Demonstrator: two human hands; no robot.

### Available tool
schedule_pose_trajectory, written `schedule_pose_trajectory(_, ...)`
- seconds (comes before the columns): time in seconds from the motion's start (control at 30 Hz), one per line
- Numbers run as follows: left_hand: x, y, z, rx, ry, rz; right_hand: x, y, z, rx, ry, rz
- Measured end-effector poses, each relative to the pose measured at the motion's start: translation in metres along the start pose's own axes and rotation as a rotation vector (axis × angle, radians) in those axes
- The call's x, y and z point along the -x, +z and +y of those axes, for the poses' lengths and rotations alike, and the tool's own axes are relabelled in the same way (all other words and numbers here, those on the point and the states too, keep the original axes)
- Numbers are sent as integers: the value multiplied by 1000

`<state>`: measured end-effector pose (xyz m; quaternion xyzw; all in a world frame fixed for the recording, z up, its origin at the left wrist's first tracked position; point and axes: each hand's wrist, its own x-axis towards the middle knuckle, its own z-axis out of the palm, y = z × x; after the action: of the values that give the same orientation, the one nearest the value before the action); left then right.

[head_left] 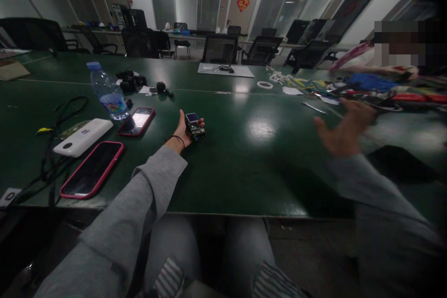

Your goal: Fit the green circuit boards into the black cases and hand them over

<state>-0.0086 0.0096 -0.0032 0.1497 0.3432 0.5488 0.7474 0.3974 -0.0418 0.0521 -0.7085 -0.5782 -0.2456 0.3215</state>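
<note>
The left arm (120,214) stretches forward, the left hand (184,131) palm-up, fingers curled in a grip, thumb pointing away. The right arm (380,200) reaches out to the right; the right hand (347,128) is blurred, thumb spread from the fingers. Both thighs (174,237) show below, apart.

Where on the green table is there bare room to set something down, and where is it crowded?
The widest bare patch of the table lies between the left hand, holding a circuit board, and the blurred right hand. A smaller gap separates the near phone from the left sleeve. Crowded: left, around the bottle; far right, among cables.
</note>
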Motion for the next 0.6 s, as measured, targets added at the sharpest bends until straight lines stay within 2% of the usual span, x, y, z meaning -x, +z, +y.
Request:
schedule_pose_trajectory(0.07,1,1,0,-7,-1,1,18,13,-75,-332,-205,-21)
schedule_pose_trajectory(0.17,5,3,0,-22,-23,-12,62,27,-187,-624,-505,-199)
schedule_pose_trajectory(0.23,10,6,1,-26,-44,-61,85,37,-234,-688,-595,-335)
schedule_pose_trajectory(0.3,17,9,3,-15,-61,-165,95,50,-252,-735,-592,-426)
schedule_pose_trajectory(0.4,24,12,7,1,-82,-277,87,74,-244,-871,-464,-453)
schedule_pose_trajectory(0.47,26,13,9,9,-59,-305,78,88,-232,-1000,-317,-471)
schedule_pose_trajectory(0.6,29,16,8,11,-34,-327,72,99,-224,-1312,31,-620)
